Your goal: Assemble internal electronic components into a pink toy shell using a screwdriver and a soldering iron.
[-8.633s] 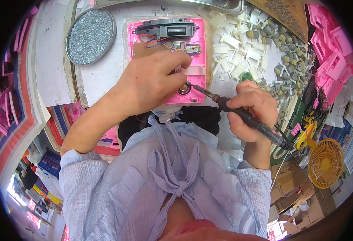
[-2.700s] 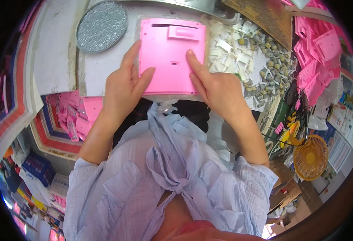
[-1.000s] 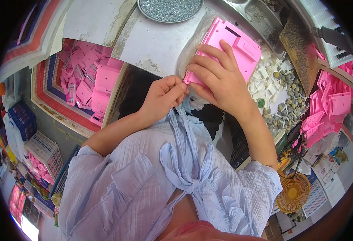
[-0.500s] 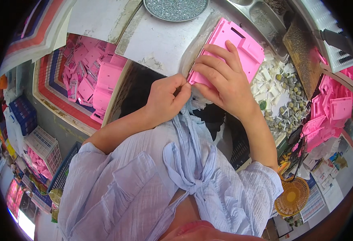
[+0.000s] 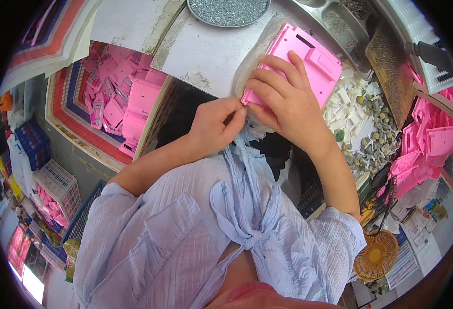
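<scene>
A flat pink plastic case (image 5: 309, 62) lies back side up on the white worktop (image 5: 206, 51), partly inside a clear plastic bag (image 5: 254, 56). My right hand (image 5: 283, 105) presses down on the case's near end, fingers spread over it. My left hand (image 5: 217, 123) sits just left of it, thumb and fingertips pinched on the bag's edge at the case's near corner.
A round metal dish of small screws (image 5: 229, 9) stands at the back. Small white and grey parts (image 5: 360, 123) are heaped to the right, with more pink casings (image 5: 427, 149) beyond. A bin of pink casings (image 5: 123, 98) sits to the left, baskets (image 5: 56, 190) below.
A soldering iron was used on the open case earlier; the case now has its back cover on. Over the last second both hands stay at its near end, my left hand closing in on the bag's edge.
</scene>
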A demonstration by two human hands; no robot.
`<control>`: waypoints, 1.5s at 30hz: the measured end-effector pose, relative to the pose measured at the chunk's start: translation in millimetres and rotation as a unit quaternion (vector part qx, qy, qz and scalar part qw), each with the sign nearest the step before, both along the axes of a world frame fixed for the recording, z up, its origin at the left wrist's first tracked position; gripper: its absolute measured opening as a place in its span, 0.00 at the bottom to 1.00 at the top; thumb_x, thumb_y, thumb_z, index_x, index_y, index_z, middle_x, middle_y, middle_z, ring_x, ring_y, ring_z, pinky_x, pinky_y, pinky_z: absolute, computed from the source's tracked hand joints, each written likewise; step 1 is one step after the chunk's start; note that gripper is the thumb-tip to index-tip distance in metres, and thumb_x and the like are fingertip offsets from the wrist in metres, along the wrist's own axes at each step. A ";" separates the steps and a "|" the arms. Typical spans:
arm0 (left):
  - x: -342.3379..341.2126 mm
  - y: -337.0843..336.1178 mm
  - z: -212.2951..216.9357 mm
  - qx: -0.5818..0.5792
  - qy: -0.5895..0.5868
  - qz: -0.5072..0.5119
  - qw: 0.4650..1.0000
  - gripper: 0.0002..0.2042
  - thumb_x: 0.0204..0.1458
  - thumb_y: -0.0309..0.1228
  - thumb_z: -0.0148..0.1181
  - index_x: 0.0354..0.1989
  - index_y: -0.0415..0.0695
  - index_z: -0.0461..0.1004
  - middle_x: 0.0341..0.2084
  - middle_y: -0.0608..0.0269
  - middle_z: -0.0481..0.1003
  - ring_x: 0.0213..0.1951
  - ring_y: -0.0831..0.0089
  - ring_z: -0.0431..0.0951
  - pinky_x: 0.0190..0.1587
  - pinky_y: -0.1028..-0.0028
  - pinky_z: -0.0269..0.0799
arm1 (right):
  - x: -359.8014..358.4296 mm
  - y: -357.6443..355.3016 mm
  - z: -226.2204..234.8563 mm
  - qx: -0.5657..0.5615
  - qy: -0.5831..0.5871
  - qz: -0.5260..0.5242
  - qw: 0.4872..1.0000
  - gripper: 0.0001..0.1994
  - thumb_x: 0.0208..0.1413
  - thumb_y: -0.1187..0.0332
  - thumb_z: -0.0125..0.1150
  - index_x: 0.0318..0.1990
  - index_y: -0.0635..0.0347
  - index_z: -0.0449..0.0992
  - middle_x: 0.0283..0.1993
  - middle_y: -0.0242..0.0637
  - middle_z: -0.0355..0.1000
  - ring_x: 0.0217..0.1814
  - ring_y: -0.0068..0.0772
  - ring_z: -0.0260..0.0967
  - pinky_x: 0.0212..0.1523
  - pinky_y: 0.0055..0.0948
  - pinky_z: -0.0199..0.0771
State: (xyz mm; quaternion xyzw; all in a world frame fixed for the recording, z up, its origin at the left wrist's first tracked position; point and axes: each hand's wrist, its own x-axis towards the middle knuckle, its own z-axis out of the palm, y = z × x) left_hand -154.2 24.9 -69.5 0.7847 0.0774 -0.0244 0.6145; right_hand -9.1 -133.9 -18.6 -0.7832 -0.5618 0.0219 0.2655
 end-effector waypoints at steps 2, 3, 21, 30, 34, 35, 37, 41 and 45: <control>-3.6 4.9 -10.1 0.121 -0.092 -0.073 0.986 0.06 0.61 0.24 0.57 0.31 0.39 0.74 0.23 0.66 0.74 0.25 0.79 0.73 0.28 0.76 0.67 | -0.6 1.9 -0.5 0.004 0.002 -0.003 1.000 0.17 0.46 0.65 0.72 0.44 0.57 0.78 0.50 0.34 0.73 0.65 0.44 0.65 0.71 0.60 0.56; -5.0 8.6 -14.0 0.181 -0.136 -0.110 0.968 0.04 0.59 0.24 0.58 0.31 0.40 0.74 0.23 0.65 0.74 0.25 0.77 0.73 0.28 0.74 0.68 | -0.6 2.5 -0.1 0.002 0.000 0.000 1.000 0.18 0.46 0.65 0.72 0.45 0.57 0.78 0.50 0.34 0.73 0.65 0.44 0.65 0.71 0.59 0.56; 125.6 26.9 44.1 0.330 -0.347 -0.281 0.832 0.20 0.45 0.26 0.65 0.51 0.49 0.80 0.47 0.64 0.77 0.52 0.62 0.76 0.54 0.58 0.64 | -2.3 -50.6 -10.1 0.237 0.055 -0.268 0.932 0.24 0.47 0.74 0.65 0.55 0.63 0.73 0.52 0.47 0.73 0.51 0.47 0.71 0.51 0.41 0.72; 122.8 25.2 46.5 0.362 -0.327 -0.302 0.819 0.21 0.43 0.24 0.64 0.50 0.51 0.80 0.52 0.65 0.77 0.62 0.66 0.73 0.67 0.52 0.55 | 22.0 -28.6 -34.6 0.128 -0.097 -0.412 0.897 0.31 0.57 0.63 0.64 0.66 0.68 0.63 0.65 0.59 0.60 0.66 0.63 0.55 0.63 0.55 0.56; 125.5 25.5 48.4 0.359 -0.326 -0.302 0.821 0.18 0.45 0.25 0.65 0.48 0.50 0.81 0.52 0.67 0.77 0.60 0.68 0.74 0.65 0.53 0.56 | 20.3 -28.1 -34.0 0.065 -0.070 -0.423 0.901 0.39 0.56 0.59 0.66 0.70 0.68 0.58 0.70 0.63 0.54 0.67 0.69 0.51 0.66 0.62 0.51; 126.7 25.2 50.5 0.355 -0.330 -0.305 0.820 0.17 0.46 0.26 0.65 0.46 0.49 0.81 0.52 0.67 0.78 0.60 0.69 0.74 0.64 0.54 0.57 | 20.4 -29.5 -30.9 0.062 -0.071 -0.419 0.903 0.39 0.56 0.59 0.66 0.70 0.68 0.58 0.70 0.64 0.54 0.66 0.70 0.52 0.66 0.62 0.50; 123.6 26.2 51.3 0.364 -0.326 -0.306 0.817 0.17 0.46 0.26 0.65 0.47 0.49 0.81 0.52 0.68 0.77 0.60 0.69 0.74 0.63 0.53 0.57 | 23.6 -32.7 -32.8 0.085 -0.073 -0.402 0.909 0.35 0.56 0.59 0.66 0.68 0.69 0.62 0.68 0.62 0.59 0.66 0.66 0.53 0.67 0.58 0.50; 122.0 28.0 47.1 0.354 -0.308 -0.309 0.827 0.22 0.44 0.24 0.63 0.52 0.51 0.79 0.53 0.66 0.77 0.63 0.67 0.72 0.66 0.51 0.54 | 34.7 -81.3 -24.2 0.183 0.200 -0.479 0.835 0.14 0.61 0.69 0.64 0.51 0.66 0.76 0.47 0.40 0.77 0.44 0.23 0.73 0.40 0.25 0.73; 124.5 26.8 50.0 0.354 -0.309 -0.314 0.825 0.22 0.44 0.23 0.63 0.52 0.51 0.79 0.54 0.66 0.77 0.63 0.65 0.72 0.66 0.50 0.53 | 45.0 -88.2 11.2 0.056 0.435 -0.436 0.786 0.08 0.57 0.71 0.68 0.41 0.65 0.79 0.25 0.27 0.74 0.24 0.17 0.70 0.25 0.18 0.67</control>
